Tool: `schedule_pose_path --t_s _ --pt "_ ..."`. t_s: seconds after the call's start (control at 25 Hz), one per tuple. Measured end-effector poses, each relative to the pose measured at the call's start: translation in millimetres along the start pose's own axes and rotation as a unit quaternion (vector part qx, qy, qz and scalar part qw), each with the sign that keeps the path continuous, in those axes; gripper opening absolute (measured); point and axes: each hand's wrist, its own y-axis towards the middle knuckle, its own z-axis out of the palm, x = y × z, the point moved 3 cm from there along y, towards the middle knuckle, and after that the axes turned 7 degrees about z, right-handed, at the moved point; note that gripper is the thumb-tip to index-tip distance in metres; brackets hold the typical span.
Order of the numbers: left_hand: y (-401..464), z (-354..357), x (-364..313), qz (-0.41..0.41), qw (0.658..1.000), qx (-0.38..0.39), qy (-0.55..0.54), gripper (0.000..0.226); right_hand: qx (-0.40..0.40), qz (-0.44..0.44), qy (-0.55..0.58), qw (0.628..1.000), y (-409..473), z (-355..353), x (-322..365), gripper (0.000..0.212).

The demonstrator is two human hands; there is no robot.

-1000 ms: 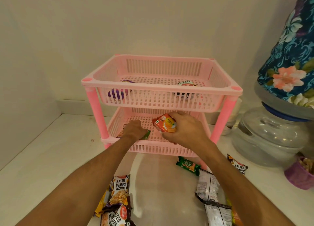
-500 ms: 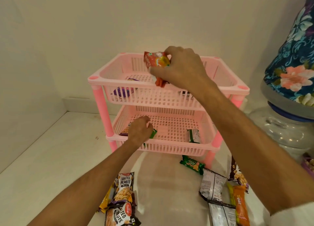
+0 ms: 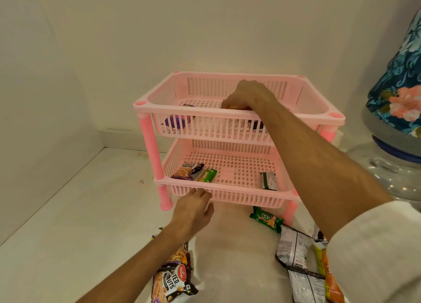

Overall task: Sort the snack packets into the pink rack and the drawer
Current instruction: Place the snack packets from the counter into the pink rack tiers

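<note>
While my right hand (image 3: 247, 95) reaches into the two-tier pink plastic slatted rack (image 3: 227, 115), fingers curled on an orange snack packet (image 3: 232, 107) in its top tier | my left hand (image 3: 196, 208) loosely open, empty, touching the rack's lower front rim | peanut packet (image 3: 186, 171) in the rack's lower tier.

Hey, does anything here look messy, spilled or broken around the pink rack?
Nothing looks spilled or broken. The pink rack stands level. The only untidiness is unsorted packets loose on the white surface: salted peanuts packets lower left, a green biscuit packet by the rack's foot, more lower right.
</note>
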Motion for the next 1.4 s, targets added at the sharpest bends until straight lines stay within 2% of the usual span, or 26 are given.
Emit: schedule_pose_path --t_s 0.08,0.24,0.36,0.48,0.56,0.68,0.76,0.84,0.96,1.04,1.12,1.24,1.4 --pt "-10.6 0.0 -0.7 -0.043 0.998 0.054 0.012 0.026 0.000 0.001 -0.018 1.000 0.4 2.5 -0.7 0.034" --pt "-28.1 -1.1 2.1 -0.131 0.973 0.173 0.076 0.038 -0.110 -0.029 -0.072 0.991 -6.5 -9.3 4.0 0.036" --pt "-48.9 6.5 2.4 -0.170 0.953 0.236 0.084 0.047 -0.188 -0.058 -0.033 0.980 -37.4 -30.2 13.0 0.031" --pt "-66.9 12.3 1.7 -0.195 0.942 0.262 0.080 0.057 -0.212 -0.108 0.011 0.971 -82.7 -31.7 13.1 0.037" --pt "-74.5 11.0 0.5 -0.204 0.943 0.252 0.070 0.061 -0.181 -0.145 0.033 0.972 -114.0 -17.8 2.0 0.044" --pt "-87.6 8.7 3.3 -0.241 0.940 0.238 0.031 0.066 -0.070 -0.154 0.061 0.984 -149.0 24.1 -27.4 0.040" --pt "-96.0 7.2 6.0 -0.272 0.934 0.232 0.010 0.069 0.024 -0.126 0.041 0.991 -160.6 69.1 -51.4 0.034" --pt "-101.3 4.4 4.9 -0.286 0.932 0.224 0.006 0.070 0.104 -0.092 0.008 0.990 -167.7 118.8 -78.5 0.037" --pt "-107.9 -1.5 1.4 -0.308 0.925 0.220 0.018 0.074 0.175 -0.037 -0.054 0.982 -172.8 179.2 -119.5 0.044" --pt "-113.1 -2.2 0.7 -0.314 0.920 0.231 0.024 0.078 0.170 0.002 -0.095 0.981 -170.6 205.0 -146.7 0.039" --pt "-117.2 -0.6 -0.3 -0.312 0.917 0.249 0.019 0.085 0.127 0.055 -0.115 0.984 -166.1 216.1 -172.6 0.037" --pt "-119.7 2.4 -7.4 -0.312 0.912 0.267 0.005 0.097 0.080 0.140 -0.137 0.977 -161.2 218.1 -206.2 0.047" --pt "-119.5 5.3 -23.0 -0.299 0.914 0.274 -0.027 0.092 0.084 0.182 -0.138 0.970 -159.2 228.8 -235.6 0.062"
